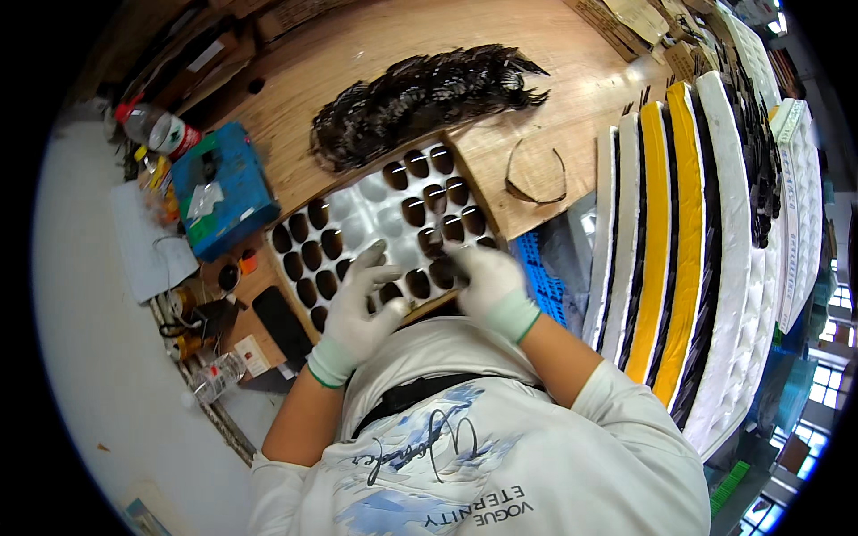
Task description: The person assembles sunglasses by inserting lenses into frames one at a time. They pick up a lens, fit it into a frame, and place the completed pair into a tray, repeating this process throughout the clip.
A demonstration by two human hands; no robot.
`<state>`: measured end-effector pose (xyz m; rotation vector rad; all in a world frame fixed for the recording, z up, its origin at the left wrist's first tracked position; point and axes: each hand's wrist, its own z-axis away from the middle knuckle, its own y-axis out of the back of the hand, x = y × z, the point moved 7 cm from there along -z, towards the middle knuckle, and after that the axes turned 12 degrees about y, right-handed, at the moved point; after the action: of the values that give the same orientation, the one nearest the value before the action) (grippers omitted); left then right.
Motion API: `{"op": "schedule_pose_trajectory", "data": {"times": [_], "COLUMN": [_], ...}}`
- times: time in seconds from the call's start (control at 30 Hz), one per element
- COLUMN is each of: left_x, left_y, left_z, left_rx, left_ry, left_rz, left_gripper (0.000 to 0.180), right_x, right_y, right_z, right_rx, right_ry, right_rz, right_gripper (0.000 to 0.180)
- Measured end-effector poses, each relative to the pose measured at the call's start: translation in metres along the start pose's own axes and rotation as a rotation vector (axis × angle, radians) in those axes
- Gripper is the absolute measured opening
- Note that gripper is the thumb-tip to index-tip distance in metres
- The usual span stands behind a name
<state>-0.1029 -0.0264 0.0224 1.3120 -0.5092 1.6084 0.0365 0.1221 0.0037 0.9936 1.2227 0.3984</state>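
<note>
In front of me sits a shallow cardboard box with a white moulded tray (357, 223), its pockets partly filled with dark brown sunglass lenses (332, 243). Both hands wear white gloves with green cuffs. My left hand (359, 304) is over the tray's near part, its fingers and thumb apart, with nothing visible between them. At the right side, my right hand (490, 281) reaches over the lenses. Its fingertips are near or on a lens and blurred, so any grip is hard to make out. Beyond the box lies a long heap of dark glasses frames (420, 103).
A single pair of glasses (536, 179) lies right of the box on the wooden table (295, 98). At left are a blue box (223, 192), bottles (161, 129) and a black phone (282, 323). Tall stacked white and yellow trays (684, 250) stand at right beside a blue crate (541, 277).
</note>
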Motion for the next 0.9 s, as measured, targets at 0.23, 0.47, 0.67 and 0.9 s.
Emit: {"op": "schedule_pose_trajectory", "data": {"times": [0.23,0.47,0.67,0.9], "left_x": [-0.073,-0.156,-0.124,-0.030], "left_y": [0.110,0.114,0.117,0.152], "left_z": [-0.190,-0.265,-0.256,-0.154], "left_rx": [0.690,0.362,0.392,0.681], "left_ry": [0.160,0.661,0.528,0.208], "left_rz": [-0.007,0.516,1.092,0.572], "left_gripper": [0.039,0.024,0.008,0.020], "right_x": [0.197,0.247,0.245,0.114], "right_y": [0.013,0.013,0.011,0.034], "right_z": [-0.022,-0.066,-0.081,-0.068], "right_rx": [0.028,-0.493,-0.679,0.059], "right_ry": [0.033,-0.151,-0.219,0.175], "right_rz": [0.623,0.440,0.382,0.273], "right_gripper": [0.037,0.027,0.036,0.032]}}
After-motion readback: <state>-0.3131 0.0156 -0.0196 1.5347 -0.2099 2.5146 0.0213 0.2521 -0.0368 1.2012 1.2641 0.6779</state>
